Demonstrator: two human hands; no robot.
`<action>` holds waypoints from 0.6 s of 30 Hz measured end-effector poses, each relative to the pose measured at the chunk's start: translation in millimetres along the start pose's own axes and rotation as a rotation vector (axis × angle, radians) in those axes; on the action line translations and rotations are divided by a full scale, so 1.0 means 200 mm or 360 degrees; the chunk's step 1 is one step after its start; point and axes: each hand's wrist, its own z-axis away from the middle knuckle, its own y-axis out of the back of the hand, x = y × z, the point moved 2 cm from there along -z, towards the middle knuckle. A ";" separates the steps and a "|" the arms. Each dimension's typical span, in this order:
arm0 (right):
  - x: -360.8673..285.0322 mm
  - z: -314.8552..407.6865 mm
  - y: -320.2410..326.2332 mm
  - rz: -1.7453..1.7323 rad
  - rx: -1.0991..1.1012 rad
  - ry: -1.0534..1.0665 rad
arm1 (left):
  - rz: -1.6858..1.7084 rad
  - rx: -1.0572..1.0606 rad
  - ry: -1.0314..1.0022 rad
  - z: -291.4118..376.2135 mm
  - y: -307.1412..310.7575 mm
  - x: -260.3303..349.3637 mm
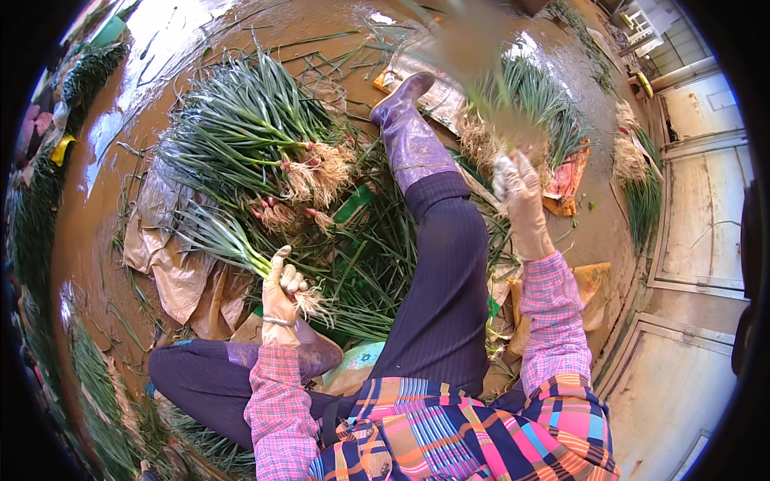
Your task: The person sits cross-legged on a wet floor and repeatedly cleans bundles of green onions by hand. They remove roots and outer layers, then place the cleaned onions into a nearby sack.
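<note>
My left hand (285,291), in a pale rubber glove, is closed around a small bunch of green onions (231,243). Their roots stick out below the fingers and the leaves point up and left. My right hand (516,180), gloved too, is raised at the right with its fingers together; a blurred strand of plant rises from them, and I cannot tell clearly what it is. Behind that hand lies a heap of green onions (541,90) with pale roots. A larger heap of green onions (240,114) with reddish bulbs lies beyond my left hand.
My outstretched leg, in a muddy purple rubber boot (415,135), parts the two heaps. Loose leaves (373,270) cover the ground between my legs. A brown plastic sheet (162,264) lies at left on wet, muddy ground. More tied onions (640,180) rest by the metal panels (701,222) at right.
</note>
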 end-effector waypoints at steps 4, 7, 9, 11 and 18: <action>0.17 -0.46 0.52 0.0723 0.0391 0.0123 | -0.0090 0.0095 -0.0141 0.00 -0.04 0.07; 0.19 -0.78 0.71 0.1305 0.0309 -0.0219 | -0.0167 -0.0077 -0.0353 0.04 -0.08 0.14; 0.17 -0.84 0.59 0.2093 0.0314 0.0074 | -0.0156 -0.0184 -0.0524 0.04 -0.11 0.18; 0.17 -0.79 0.31 0.1650 0.0174 0.0358 | -0.0074 -0.0088 -0.0568 0.02 -0.11 0.20; 0.41 -0.31 -1.10 0.1544 -0.1441 0.0509 | 0.0160 -0.0026 -0.0316 -0.07 -0.07 0.13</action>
